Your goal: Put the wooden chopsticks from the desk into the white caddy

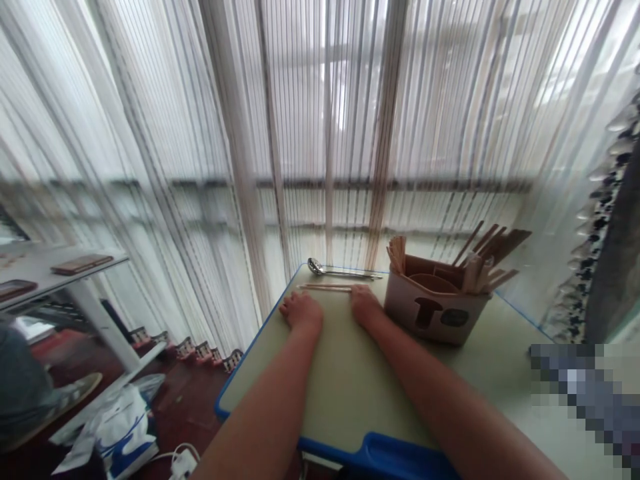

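A pair of light wooden chopsticks [327, 287] lies crosswise near the far end of the pale table. My right hand [365, 303] is closed around their right end. Just below their left end, my left hand [303, 310] rests on the tabletop with its fingers loosely bent and apart, holding nothing that I can see. Beyond the chopsticks lies a metal slotted ladle [316, 267], its handle pointing right. To the right of my right hand stands a pinkish-brown utensil holder [415, 310], with chopsticks and other wooden utensils sticking up from it.
The pale table [350, 380] has a blue rim and a blue tray at its near edge. Striped sheer curtains [320, 133] hang behind it. At left are a white table [45, 267], a person's leg and shoe [75, 393], and plastic bags [120, 427] on the floor.
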`<state>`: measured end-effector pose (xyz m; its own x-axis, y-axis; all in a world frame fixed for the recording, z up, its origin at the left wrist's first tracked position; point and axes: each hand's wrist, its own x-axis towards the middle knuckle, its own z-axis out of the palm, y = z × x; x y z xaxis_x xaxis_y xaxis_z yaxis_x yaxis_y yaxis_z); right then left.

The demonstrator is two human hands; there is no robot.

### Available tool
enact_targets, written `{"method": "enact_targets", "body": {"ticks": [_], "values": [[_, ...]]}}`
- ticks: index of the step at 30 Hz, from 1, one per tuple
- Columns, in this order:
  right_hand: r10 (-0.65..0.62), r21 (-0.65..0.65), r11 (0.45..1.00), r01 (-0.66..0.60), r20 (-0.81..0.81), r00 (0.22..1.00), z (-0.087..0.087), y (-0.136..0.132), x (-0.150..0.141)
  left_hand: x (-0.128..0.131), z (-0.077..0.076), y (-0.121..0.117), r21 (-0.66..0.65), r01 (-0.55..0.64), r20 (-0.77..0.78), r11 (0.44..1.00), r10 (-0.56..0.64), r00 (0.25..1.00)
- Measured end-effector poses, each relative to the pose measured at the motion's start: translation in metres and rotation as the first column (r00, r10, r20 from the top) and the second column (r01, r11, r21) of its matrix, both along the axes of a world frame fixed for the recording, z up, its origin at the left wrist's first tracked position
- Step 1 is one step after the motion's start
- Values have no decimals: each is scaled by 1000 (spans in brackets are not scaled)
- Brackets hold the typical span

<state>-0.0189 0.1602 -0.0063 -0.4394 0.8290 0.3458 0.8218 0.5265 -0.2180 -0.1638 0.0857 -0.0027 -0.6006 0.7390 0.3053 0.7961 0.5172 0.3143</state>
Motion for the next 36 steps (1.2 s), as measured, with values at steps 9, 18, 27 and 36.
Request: {"method": "enact_targets", "body": {"ticks": [9,18,27,36], "values": [[-50,-41,998,51,33,998,3,-5,2,1,4,-1,-30,22,15,999,-22,1000],[-70,-250,964,93,102,992,25,-34,16,-6,1,1,-23,89,-16,996,-89,996],[66,-362,925,-114,-144,987,49,-80,107,-17,-11,18,-10,553,-128,833,-549,826],[-21,-483,589,-648,-811,585,51,-73,163,-9,-10,5,-39,759,-141,650,-756,640]]}}
